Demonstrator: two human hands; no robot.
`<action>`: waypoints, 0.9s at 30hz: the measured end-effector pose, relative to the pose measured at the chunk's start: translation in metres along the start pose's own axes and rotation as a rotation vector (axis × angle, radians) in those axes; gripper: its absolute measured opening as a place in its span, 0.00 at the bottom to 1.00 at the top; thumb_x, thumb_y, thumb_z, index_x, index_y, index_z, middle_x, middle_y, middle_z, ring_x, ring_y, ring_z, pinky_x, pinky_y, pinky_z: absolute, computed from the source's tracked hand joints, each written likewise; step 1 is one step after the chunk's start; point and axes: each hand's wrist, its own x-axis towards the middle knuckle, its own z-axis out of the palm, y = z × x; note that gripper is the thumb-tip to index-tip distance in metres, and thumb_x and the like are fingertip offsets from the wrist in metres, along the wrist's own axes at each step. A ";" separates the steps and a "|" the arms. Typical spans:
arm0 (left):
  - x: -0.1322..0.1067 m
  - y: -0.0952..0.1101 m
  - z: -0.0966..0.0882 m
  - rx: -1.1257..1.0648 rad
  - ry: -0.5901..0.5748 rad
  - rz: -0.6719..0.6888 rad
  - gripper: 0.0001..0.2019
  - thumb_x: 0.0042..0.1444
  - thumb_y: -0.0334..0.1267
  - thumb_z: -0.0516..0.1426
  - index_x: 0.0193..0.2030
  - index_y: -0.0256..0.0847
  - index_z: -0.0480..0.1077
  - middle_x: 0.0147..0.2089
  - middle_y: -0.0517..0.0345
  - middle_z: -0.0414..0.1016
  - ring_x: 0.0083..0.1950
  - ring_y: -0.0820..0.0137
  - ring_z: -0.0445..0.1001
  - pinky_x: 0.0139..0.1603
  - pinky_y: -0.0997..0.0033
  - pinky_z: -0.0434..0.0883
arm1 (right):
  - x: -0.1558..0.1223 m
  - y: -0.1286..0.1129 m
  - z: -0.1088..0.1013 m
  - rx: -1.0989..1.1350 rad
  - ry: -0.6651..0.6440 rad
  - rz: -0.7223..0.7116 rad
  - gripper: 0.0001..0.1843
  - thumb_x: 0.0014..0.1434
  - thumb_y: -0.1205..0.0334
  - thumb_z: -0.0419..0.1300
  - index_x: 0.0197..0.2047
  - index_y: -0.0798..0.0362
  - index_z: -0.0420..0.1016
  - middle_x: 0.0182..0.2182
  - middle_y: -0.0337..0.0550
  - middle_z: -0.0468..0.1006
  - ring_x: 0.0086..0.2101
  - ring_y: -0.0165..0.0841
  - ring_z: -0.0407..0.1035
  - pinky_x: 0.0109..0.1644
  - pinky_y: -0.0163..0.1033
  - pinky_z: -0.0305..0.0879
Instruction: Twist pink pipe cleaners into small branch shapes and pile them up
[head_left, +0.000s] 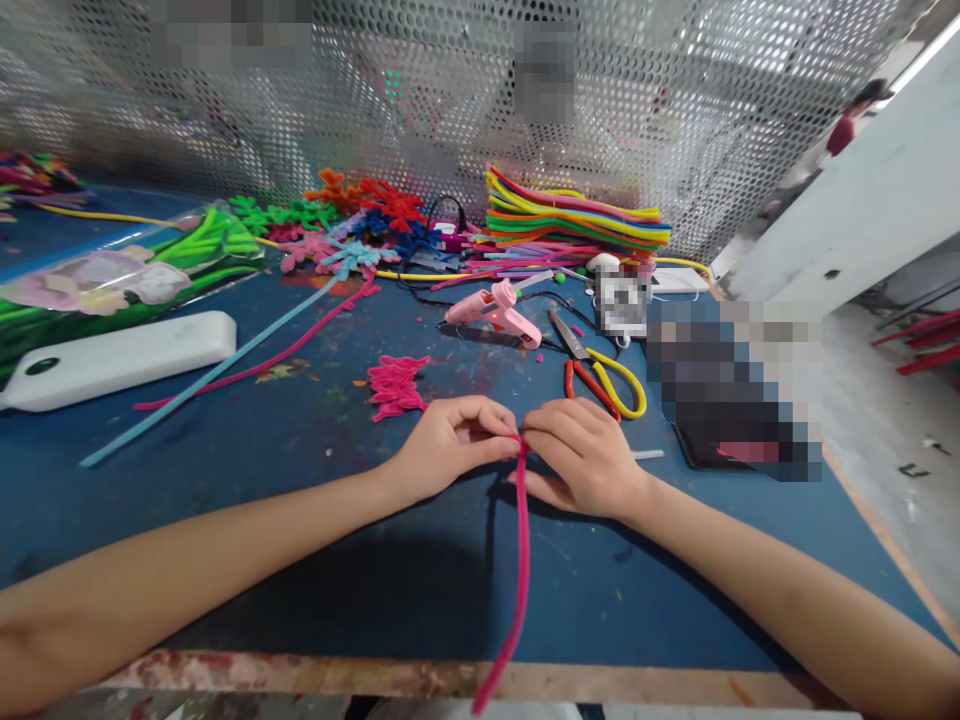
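Clear plastic bag [112, 270], upper left, holds green fuzzy stems [217, 245]; left hand [457, 440] and right hand [581, 455] both pinch long pink fuzzy pipe cleaner [520, 560], lower end cut off

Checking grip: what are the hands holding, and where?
Left hand and right hand pinch the pink pipe cleaner at its upper end.

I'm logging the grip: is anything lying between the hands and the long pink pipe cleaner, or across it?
Nothing visible does. The left hand and right hand both pinch the pink pipe cleaner directly at its upper end; the rest trails free across the blue table and past its near edge. The glue gun lies apart.
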 end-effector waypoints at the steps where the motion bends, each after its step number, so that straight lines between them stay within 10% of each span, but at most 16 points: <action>1: 0.000 0.000 0.000 -0.002 -0.003 -0.003 0.08 0.43 0.30 0.64 0.24 0.34 0.66 0.30 0.58 0.72 0.33 0.75 0.71 0.37 0.75 0.70 | 0.000 0.000 0.000 0.003 0.000 -0.001 0.12 0.56 0.55 0.56 0.39 0.55 0.70 0.37 0.49 0.75 0.40 0.40 0.67 0.41 0.45 0.65; 15: 0.005 0.005 -0.001 0.044 0.025 -0.173 0.07 0.43 0.30 0.63 0.23 0.34 0.68 0.31 0.57 0.71 0.32 0.76 0.71 0.34 0.77 0.70 | 0.007 0.001 0.008 0.641 0.085 0.751 0.07 0.54 0.59 0.61 0.31 0.53 0.68 0.24 0.36 0.72 0.24 0.27 0.67 0.27 0.31 0.64; 27: 0.009 0.003 -0.005 -0.079 0.041 -0.242 0.06 0.41 0.28 0.64 0.23 0.35 0.69 0.30 0.60 0.72 0.31 0.78 0.71 0.32 0.81 0.69 | 0.003 0.004 0.009 0.368 0.036 0.305 0.08 0.55 0.65 0.57 0.40 0.54 0.71 0.34 0.45 0.76 0.37 0.35 0.69 0.42 0.42 0.67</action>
